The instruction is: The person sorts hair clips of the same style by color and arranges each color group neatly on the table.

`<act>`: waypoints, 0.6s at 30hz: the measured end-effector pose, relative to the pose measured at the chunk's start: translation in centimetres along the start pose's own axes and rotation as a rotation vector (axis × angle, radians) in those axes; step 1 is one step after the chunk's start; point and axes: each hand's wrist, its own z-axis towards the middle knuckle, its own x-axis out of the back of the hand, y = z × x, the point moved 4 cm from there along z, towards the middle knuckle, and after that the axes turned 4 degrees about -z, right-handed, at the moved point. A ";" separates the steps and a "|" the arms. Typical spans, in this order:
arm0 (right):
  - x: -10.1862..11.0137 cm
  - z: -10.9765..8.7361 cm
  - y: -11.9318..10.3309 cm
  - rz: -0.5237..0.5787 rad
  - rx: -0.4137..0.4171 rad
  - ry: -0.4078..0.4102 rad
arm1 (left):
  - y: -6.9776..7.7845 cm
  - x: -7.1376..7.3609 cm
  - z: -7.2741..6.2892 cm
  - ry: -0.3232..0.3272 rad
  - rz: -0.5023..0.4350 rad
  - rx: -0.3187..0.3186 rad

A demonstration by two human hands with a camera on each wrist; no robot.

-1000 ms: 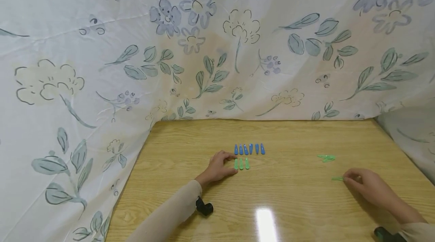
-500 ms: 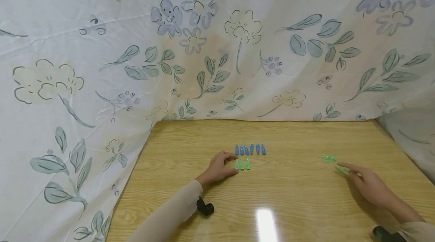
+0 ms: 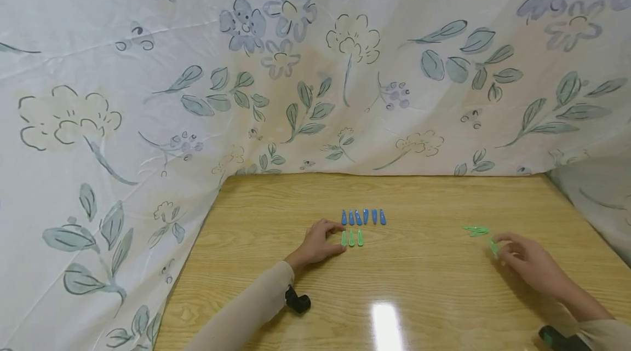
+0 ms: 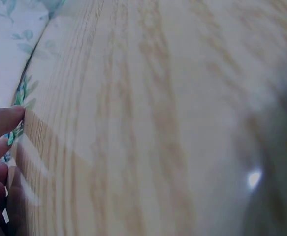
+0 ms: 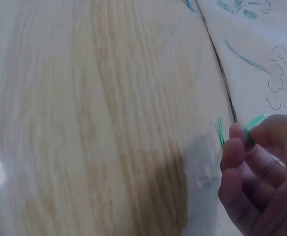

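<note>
My right hand [image 3: 529, 266] pinches a green snap hair clip [image 3: 493, 247] between thumb and fingers, above the right side of the table. In the right wrist view this green clip [image 5: 255, 123] is partly covered by the fingertips. A small pile of green hair clips [image 3: 476, 231] lies just beyond that hand. My left hand [image 3: 317, 241] rests on the table, its index finger and thumb at the two ends of the leftmost clip in a row of three green hair clips [image 3: 351, 238]. Behind them stands a row of several blue hair clips [image 3: 366, 217].
The wooden table [image 3: 419, 285] carries a bright light reflection near its front. A flowered cloth [image 3: 315, 93] hangs along its back and sides. A black wrist device [image 3: 297, 300] is on the left forearm, another [image 3: 562, 340] on the right.
The right hand has shifted slightly away from me, and the green hair clip in its fingers has turned from lying sideways to steeply upright. The left hand has stayed put.
</note>
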 end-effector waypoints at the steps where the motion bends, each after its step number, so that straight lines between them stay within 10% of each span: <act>1: 0.0 0.0 -0.2 0.016 0.020 0.012 | 0.1 0.0 0.0 0.000 -0.001 -0.002; 18: -1.7 1.2 -2.9 0.201 0.095 -0.034 | 0.3 0.1 -0.1 0.013 -0.006 -0.016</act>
